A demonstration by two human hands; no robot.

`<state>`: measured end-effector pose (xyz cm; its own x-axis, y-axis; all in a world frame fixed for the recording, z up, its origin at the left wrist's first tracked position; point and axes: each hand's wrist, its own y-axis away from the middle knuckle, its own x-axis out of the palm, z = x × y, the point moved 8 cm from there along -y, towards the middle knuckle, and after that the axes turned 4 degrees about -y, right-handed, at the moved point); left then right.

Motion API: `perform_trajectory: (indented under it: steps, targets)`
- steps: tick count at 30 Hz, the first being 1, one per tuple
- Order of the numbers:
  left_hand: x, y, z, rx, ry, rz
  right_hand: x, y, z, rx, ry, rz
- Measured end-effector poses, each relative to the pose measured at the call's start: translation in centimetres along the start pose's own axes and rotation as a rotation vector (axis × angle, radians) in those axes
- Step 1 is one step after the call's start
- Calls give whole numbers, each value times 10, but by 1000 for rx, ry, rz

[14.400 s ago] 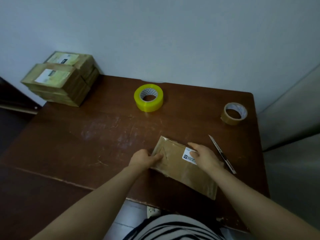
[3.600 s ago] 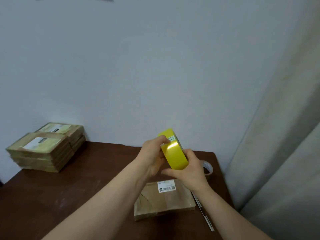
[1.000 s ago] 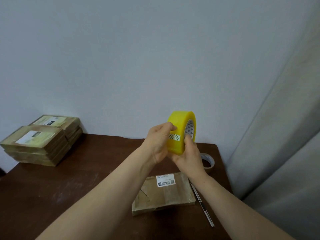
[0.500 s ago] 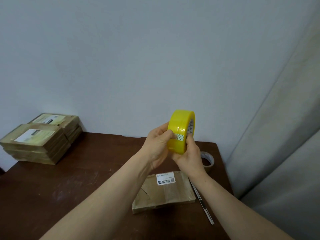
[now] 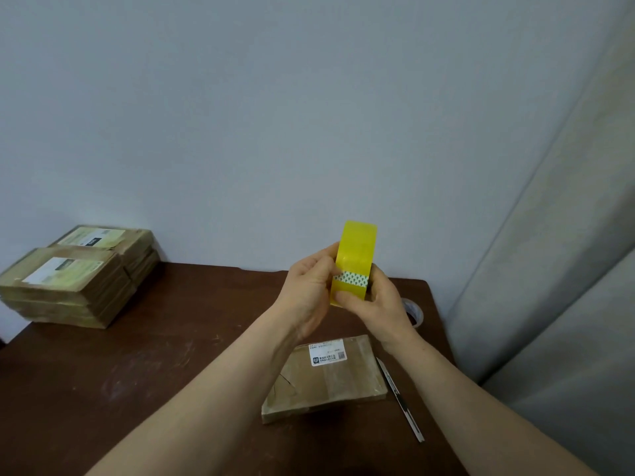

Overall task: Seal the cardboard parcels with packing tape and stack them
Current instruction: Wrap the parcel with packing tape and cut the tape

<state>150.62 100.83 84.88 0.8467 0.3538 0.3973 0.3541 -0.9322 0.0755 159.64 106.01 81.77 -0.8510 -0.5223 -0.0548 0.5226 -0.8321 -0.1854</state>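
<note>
A yellow tape roll [image 5: 355,250] is held upright in the air above the table, its edge turned toward me. My left hand [image 5: 309,290] grips its left side, and its fingertips sit on the white patterned tab. My right hand [image 5: 376,302] holds the roll from the right and below, with the thumb pressed on its lower face. Below the hands a flat cardboard parcel [image 5: 330,379] with a white label lies on the brown table [image 5: 137,372]. Two stacks of taped parcels [image 5: 75,276] stand at the table's back left corner.
A second tape roll [image 5: 414,312] lies behind my right wrist, partly hidden. A thin cutter knife [image 5: 400,400] lies to the right of the parcel, near the table's right edge. A grey curtain [image 5: 556,269] hangs at the right. A wall stands behind the table.
The roll has turned in my hands, so its edge faces me and the core no longer shows. The patterned tab sits a little lower on the roll's face.
</note>
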Motion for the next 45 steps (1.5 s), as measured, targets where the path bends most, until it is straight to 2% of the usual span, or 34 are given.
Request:
perform_trajectory:
  steps: [2, 10, 21, 29, 36, 45]
  targets:
    - [-2, 1, 1, -3, -32, 11, -1, -1, -3, 25, -69, 13]
    - [-16, -2, 4, 29, -3, -80, 2, 0, -8, -3, 2, 30]
    - [-22, -5, 0, -30, -59, -259, 6, 3, 3, -144, 295, 6]
    - [-16, -5, 0, 35, -66, -100, 2, 4, -1, -21, 10, -17]
    - [-12, 0, 1, -4, -90, -44, 3, 7, -1, 12, -162, 3]
    - [-15, 4, 17, -60, -32, -16, 5, 14, -10, 64, -229, -18]
